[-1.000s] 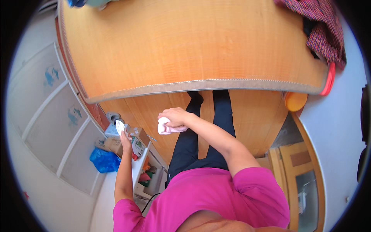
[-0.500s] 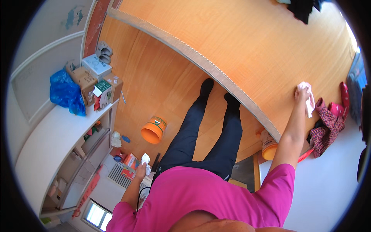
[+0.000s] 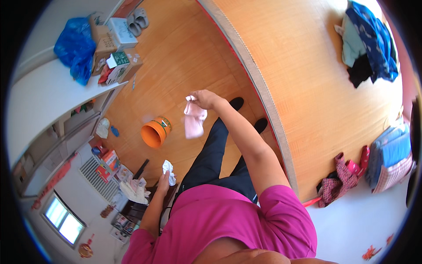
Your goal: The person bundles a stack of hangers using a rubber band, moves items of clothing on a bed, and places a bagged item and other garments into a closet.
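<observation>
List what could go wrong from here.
1. The pink cloth hangs from the right hand by its upper end, so it might slip and drop to the floor.
2. The orange bucket is on the floor left of the legs; a sideways step could knock it.
3. The crumpled white item in the left hand might fall if the grip loosens.

The person wears a plain magenta short-sleeved fabric top (image 3: pixel 228 215) with a wide, rounded neckline, its loose sleeves (image 3: pixel 288 204) ending above the elbows. Below are long, dark navy-black fabric trousers (image 3: pixel 205 160) and dark, round-toed footwear (image 3: pixel 238 103). The left hand (image 3: pixel 164 180) and right hand (image 3: pixel 203 98) are bare.
</observation>
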{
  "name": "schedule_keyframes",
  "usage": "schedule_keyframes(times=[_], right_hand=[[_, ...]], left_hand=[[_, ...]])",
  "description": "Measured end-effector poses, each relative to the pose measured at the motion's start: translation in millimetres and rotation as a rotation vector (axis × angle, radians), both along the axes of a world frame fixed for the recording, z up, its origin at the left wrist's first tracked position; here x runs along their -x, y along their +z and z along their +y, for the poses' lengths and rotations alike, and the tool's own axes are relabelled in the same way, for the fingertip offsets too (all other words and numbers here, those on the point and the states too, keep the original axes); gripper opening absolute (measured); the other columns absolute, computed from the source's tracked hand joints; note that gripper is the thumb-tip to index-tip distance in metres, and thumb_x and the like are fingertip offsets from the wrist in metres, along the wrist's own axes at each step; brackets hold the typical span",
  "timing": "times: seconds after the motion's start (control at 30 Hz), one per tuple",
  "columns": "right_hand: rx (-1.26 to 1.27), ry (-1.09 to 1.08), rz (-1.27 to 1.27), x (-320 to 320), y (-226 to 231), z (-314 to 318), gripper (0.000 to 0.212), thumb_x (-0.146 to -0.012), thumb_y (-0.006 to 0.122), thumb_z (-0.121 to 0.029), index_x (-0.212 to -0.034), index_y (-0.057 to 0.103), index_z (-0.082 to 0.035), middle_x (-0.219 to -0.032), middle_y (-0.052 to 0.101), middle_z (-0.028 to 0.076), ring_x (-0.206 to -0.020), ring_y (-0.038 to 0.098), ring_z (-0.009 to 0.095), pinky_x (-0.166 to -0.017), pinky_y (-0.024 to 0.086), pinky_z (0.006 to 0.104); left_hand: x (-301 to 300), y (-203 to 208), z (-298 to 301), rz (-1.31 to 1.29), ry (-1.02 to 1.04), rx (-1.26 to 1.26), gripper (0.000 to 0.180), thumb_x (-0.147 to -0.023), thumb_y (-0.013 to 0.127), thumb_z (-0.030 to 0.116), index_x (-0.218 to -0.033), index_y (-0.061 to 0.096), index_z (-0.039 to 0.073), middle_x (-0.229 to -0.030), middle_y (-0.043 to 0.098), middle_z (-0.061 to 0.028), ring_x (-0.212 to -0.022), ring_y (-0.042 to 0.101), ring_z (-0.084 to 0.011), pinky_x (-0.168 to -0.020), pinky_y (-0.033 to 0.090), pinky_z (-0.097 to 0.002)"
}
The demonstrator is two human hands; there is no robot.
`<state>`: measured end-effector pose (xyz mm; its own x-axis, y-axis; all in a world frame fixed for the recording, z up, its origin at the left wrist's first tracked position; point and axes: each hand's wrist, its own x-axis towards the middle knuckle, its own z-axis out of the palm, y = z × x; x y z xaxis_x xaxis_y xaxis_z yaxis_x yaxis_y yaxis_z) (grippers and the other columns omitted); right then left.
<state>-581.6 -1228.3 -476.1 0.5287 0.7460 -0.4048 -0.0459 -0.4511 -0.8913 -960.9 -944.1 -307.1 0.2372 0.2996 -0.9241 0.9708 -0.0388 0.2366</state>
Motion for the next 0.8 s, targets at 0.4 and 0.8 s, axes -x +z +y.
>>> schedule_keyframes(times=[0.4, 0.8], right_hand=[[-0.333, -1.537, -1.759, -86.1, 398.6, -422.3, 0.030, -0.105, 0.038, -0.017, -0.111, 0.062, 0.001, -0.104, 0.065, 0.010, -0.098, 0.065, 0.019, -0.086, 0.053, 0.0296], [0.320, 0.052, 0.700, 149.9, 73.1, -210.3, 0.036, -0.099, 0.058, -0.033, -0.128, 0.057, -0.011, -0.115, 0.063, 0.001, -0.102, 0.063, 0.016, -0.084, 0.056, 0.0378]], left_hand=[[185.3, 5.0, -87.7, -0.185, 0.133, -0.092, 0.045, -0.106, 0.039, 0.034, -0.132, 0.051, 0.000, -0.105, 0.068, -0.0118, -0.094, 0.065, -0.0204, -0.087, 0.050, -0.0346], [233.3, 34.8, -110.4, -0.197, 0.595, -0.101, 0.045, -0.103, 0.041, 0.042, -0.123, 0.059, 0.007, -0.103, 0.066, -0.0050, -0.091, 0.062, -0.0149, -0.080, 0.050, -0.0354]])
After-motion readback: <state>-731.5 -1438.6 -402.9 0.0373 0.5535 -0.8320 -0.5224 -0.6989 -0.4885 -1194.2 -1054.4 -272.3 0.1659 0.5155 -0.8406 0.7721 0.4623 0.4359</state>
